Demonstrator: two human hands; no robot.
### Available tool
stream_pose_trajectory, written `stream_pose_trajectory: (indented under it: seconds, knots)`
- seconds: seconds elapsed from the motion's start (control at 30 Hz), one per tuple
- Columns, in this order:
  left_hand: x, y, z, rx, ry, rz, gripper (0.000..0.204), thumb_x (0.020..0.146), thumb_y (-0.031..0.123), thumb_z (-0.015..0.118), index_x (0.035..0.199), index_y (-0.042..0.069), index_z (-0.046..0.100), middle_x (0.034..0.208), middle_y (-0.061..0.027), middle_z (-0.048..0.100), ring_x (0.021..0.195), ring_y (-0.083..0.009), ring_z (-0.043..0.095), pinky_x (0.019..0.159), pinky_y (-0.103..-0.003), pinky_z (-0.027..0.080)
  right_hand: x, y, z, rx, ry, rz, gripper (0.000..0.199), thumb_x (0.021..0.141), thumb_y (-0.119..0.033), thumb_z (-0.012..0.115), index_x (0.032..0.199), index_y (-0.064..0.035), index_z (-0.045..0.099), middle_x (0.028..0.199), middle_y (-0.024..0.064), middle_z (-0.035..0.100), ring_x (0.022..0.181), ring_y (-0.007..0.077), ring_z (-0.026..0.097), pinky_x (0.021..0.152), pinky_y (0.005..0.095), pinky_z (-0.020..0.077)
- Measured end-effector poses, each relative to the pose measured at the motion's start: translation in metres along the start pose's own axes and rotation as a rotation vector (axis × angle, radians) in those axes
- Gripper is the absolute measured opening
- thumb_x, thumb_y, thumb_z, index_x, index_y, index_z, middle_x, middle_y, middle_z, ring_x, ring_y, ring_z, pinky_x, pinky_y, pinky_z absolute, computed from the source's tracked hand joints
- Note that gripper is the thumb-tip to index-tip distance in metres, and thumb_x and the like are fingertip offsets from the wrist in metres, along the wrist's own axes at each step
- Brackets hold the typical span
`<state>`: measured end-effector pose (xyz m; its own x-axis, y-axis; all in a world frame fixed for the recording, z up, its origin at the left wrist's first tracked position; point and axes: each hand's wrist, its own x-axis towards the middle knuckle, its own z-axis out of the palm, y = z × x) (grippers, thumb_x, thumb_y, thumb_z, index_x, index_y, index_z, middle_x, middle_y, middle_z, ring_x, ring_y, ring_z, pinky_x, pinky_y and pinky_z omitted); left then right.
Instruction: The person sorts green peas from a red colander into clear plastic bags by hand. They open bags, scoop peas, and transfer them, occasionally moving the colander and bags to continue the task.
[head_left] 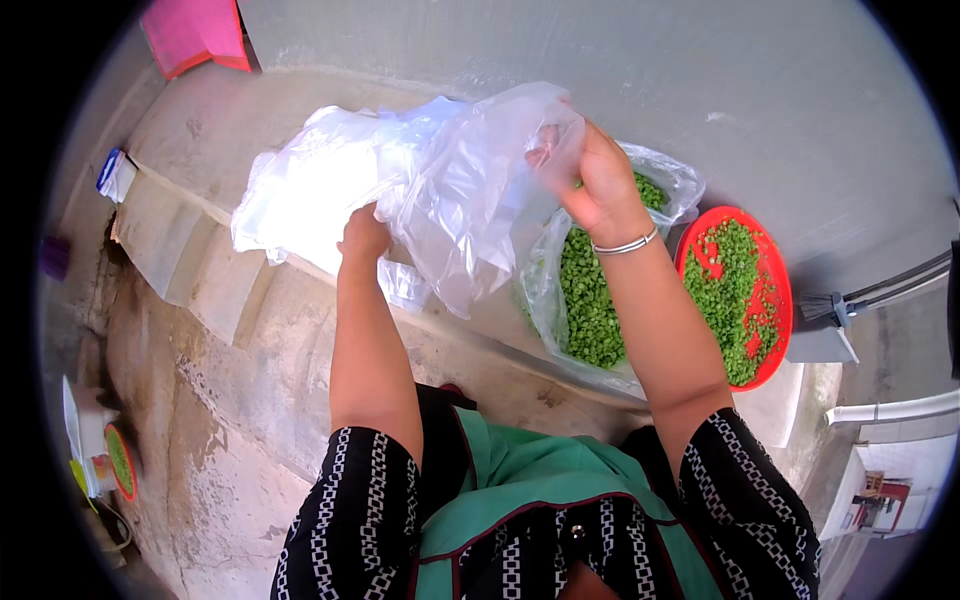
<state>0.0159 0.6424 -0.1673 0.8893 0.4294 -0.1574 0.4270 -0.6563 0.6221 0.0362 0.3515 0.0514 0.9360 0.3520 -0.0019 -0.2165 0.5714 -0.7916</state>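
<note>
A thin, clear plastic bag [455, 215] hangs spread out between my hands. My right hand [598, 180], with a silver bangle at the wrist, pinches its upper right end, and the film partly covers the fingers. My left hand [365, 235] is closed at the near edge of a bright white pile of plastic bags [315, 190], where the clear bag's left side meets it. Below my right forearm stands a large open clear bag [545, 270] full of chopped green vegetable pieces [590, 305].
Right of the filled bag is a red basin [783, 300] with more green pieces. Everything stands on a concrete ledge [480, 335] against a grey wall. A broom [825, 308] leans at the right. A pink dustpan-like item [198, 35] is at the far left, a small blue-white packet [116, 175] below it.
</note>
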Motion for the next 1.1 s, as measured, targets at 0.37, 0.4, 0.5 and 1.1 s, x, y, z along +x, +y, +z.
stream_pose_trajectory:
  seconds: [0.37,0.4,0.5,1.1]
  knots:
    - [-0.260,0.266,-0.069,-0.305,-0.232,1.025,0.063,0.071,0.013,0.071,0.128,0.005,0.046,0.126,-0.0128,0.052,0.118,-0.0277,0.048,0.098,-0.033,0.036,-0.143,-0.065,-0.061,-0.469,-0.087,0.129,0.021,0.089,-0.020,0.054,0.096,-0.0012,0.061,0.086,0.0007,0.060,0.079,0.0081,0.055,0.066,0.0231,0.0454]
    - [-0.263,0.268,-0.061,-0.326,-0.257,0.977,0.057,0.073,0.013,0.068,0.126,0.005,0.048,0.121,-0.0130,0.055,0.112,-0.0267,0.051,0.094,-0.033,0.039,-0.152,-0.071,-0.069,-0.498,-0.136,0.159,0.025,0.090,-0.023,0.055,0.099,-0.0010,0.061,0.088,0.0018,0.061,0.080,0.0096,0.055,0.068,0.0245,0.0466]
    - [-0.256,0.270,-0.046,-0.424,-0.368,0.768,0.040,0.082,0.013,0.058,0.120,0.003,0.053,0.106,-0.0125,0.061,0.095,-0.0229,0.058,0.082,-0.032,0.046,-0.181,-0.099,-0.096,-0.341,-0.062,0.165,0.036,0.092,-0.032,0.051,0.108,-0.0007,0.058,0.089,0.0061,0.061,0.078,0.0129,0.058,0.071,0.0275,0.0486]
    - [-0.259,0.264,0.048,-0.753,-0.501,0.349,0.049,0.091,0.040,0.051,0.114,-0.004,0.053,0.101,-0.0146,0.061,0.096,-0.0206,0.057,0.081,-0.032,0.046,-0.259,-0.110,-0.143,-0.784,-0.123,-0.090,0.025,0.087,-0.022,0.061,0.098,0.0005,0.061,0.076,0.0028,0.064,0.066,0.0093,0.059,0.061,0.0237,0.0476]
